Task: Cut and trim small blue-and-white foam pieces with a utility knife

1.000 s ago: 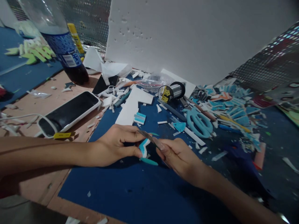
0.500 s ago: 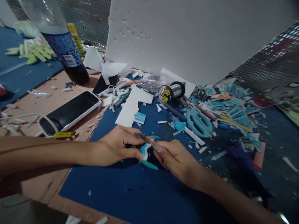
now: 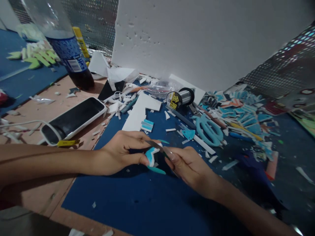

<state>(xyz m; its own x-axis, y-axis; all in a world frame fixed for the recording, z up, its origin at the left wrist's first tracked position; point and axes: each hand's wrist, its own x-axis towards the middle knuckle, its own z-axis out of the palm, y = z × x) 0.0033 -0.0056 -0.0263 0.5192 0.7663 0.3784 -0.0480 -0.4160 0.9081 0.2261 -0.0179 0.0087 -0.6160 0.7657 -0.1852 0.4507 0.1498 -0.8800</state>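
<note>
Between thumb and fingers, my left hand (image 3: pixel 125 152) pinches a small blue and white foam piece (image 3: pixel 152 156) with a zigzag edge. A thin metal blade (image 3: pixel 154 144) is gripped in my right hand (image 3: pixel 188 168), its tip pointing left across the top of the foam piece. Whether the blade touches the foam I cannot tell. Close below the foam piece shows a teal sliver (image 3: pixel 156 170). Both hands are just over the blue mat (image 3: pixel 137 200). Beyond them lie another blue and white piece (image 3: pixel 147 125) and a flat white foam sheet (image 3: pixel 135 113).
Blue-handled scissors (image 3: pixel 209 130) and a wire spool (image 3: pixel 180 97) lie behind my right hand. A heap of blue and white scraps (image 3: pixel 248 118) is at the right. On the left are a phone (image 3: pixel 73 119) and a bottle (image 3: pixel 70 57). A white board (image 3: pixel 197 42) stands behind.
The blade and my right hand have shifted slightly right. My left hand still pinches the foam piece, now turned a little. The rest of the table looks the same.
</note>
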